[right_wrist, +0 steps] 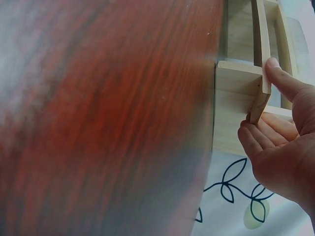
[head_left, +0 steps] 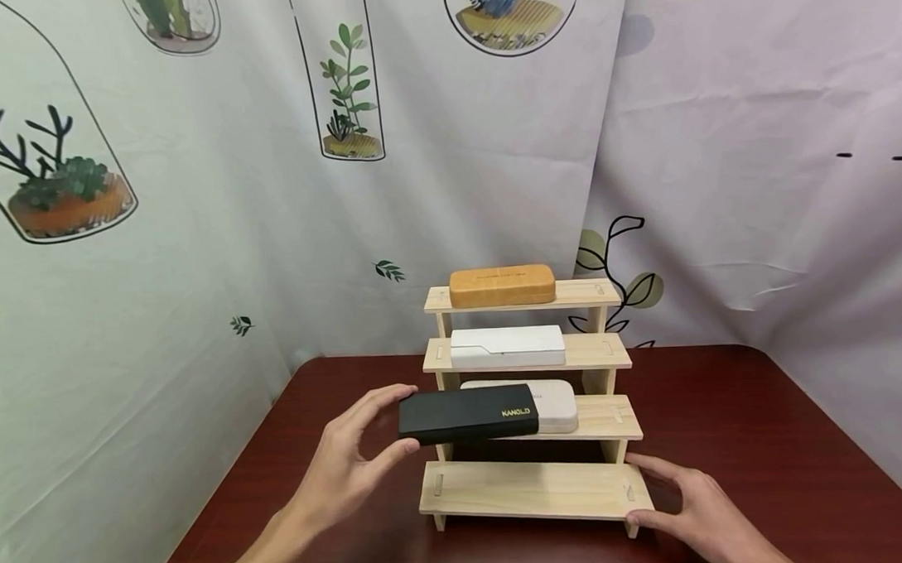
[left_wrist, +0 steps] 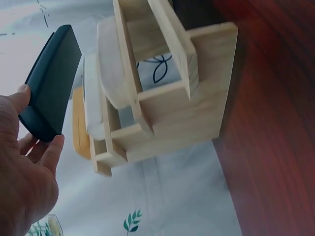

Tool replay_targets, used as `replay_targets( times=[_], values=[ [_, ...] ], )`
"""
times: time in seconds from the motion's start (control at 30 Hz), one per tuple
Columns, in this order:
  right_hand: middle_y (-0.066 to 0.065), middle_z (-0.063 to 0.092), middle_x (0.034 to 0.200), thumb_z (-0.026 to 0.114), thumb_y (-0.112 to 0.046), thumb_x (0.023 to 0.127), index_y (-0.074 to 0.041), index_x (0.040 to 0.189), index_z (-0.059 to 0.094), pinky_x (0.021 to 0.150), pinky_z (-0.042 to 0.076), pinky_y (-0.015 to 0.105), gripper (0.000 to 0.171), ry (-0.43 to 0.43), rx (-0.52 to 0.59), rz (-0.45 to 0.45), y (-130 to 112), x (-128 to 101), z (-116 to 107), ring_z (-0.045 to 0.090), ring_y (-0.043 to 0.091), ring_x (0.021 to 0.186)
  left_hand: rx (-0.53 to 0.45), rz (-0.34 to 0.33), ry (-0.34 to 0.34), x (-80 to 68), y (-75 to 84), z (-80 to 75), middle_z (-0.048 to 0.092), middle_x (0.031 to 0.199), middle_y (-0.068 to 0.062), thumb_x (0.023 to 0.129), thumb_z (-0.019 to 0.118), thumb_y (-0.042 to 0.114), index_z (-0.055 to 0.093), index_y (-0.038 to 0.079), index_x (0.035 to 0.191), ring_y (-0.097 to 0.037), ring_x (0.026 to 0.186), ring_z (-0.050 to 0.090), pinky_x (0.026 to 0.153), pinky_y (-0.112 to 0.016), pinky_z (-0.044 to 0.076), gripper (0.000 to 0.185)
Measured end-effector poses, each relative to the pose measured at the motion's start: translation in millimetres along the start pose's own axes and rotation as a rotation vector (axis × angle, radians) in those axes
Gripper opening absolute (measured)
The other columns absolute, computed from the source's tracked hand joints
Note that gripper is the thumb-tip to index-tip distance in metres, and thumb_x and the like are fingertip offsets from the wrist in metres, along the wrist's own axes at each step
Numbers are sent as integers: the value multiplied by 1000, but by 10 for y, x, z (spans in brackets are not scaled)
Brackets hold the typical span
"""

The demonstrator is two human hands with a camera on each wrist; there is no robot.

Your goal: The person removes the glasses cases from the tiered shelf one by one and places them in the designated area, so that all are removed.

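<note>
Between the thumb and fingers of my left hand (head_left: 338, 472) is a black case (head_left: 459, 414) with gold "KANOLD" lettering, pinched at its left end. It is held in front of the third tier of a pale wooden stepped rack (head_left: 533, 487), overlapping a white rounded case (head_left: 556, 405) there. In the left wrist view the black case (left_wrist: 51, 83) appears apart from the rack. My right hand (head_left: 701, 505) grips the right end of the rack's lowest tier, thumb at the front and fingers behind. No case lies on that lowest tier.
A tan case (head_left: 502, 286) sits on the top tier, and a white case (head_left: 507, 347) with a flap line lies on the second. The rack stands on a dark red wooden table (head_left: 280, 503). Behind hangs a pale cloth (head_left: 217, 198) printed with plants.
</note>
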State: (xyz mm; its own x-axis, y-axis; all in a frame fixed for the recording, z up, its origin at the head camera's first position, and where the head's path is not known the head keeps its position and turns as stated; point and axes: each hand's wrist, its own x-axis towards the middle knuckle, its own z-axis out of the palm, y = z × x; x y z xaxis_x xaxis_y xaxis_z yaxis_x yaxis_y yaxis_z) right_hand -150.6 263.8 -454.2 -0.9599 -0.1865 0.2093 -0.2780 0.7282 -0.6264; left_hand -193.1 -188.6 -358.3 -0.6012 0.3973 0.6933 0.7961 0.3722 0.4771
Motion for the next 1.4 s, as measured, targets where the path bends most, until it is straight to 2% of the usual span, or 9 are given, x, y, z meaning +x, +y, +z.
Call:
replay_targets(
  times=[0.27, 0.47, 0.83, 1.1, 1.4],
  values=[
    [7, 71, 133, 94, -45, 79, -12, 138, 70, 89, 57, 31, 72, -10, -8, 11, -2, -1, -7, 64, 18, 121, 1, -60, 31, 54, -123, -149, 66, 140, -6, 91, 84, 3, 62, 10, 145, -18, 118, 69, 99, -23, 55, 60],
    [6, 72, 132, 94, -46, 77, -13, 137, 71, 90, 57, 31, 73, 8, -22, -2, 3, -4, 4, 64, 14, 120, 110, -94, 69, 75, -234, -252, 67, 140, 1, 91, 86, 8, 63, 14, 145, -16, 126, 64, 103, -17, 47, 59],
    [6, 72, 132, 94, -45, 78, -13, 138, 71, 89, 57, 30, 72, 5, -14, -4, 3, -8, 7, 64, 13, 120, 178, -113, 129, 84, -351, -444, 68, 137, 2, 91, 85, 7, 63, 18, 146, -12, 126, 62, 102, -15, 45, 60],
    [8, 72, 133, 94, -45, 79, -11, 138, 70, 89, 57, 30, 72, -13, -5, 11, 10, 0, 1, 64, 16, 120, 132, -140, 154, 85, -438, -561, 67, 138, -4, 93, 82, 4, 63, 16, 146, -4, 122, 65, 99, -14, 50, 57],
    [6, 72, 131, 94, -44, 78, -12, 137, 71, 89, 57, 30, 71, 7, -3, -6, 12, 0, 9, 64, 12, 119, 161, -206, 194, 95, -594, -658, 69, 136, -5, 95, 82, 7, 64, 12, 145, -1, 117, 65, 95, -11, 50, 53]
  ],
)
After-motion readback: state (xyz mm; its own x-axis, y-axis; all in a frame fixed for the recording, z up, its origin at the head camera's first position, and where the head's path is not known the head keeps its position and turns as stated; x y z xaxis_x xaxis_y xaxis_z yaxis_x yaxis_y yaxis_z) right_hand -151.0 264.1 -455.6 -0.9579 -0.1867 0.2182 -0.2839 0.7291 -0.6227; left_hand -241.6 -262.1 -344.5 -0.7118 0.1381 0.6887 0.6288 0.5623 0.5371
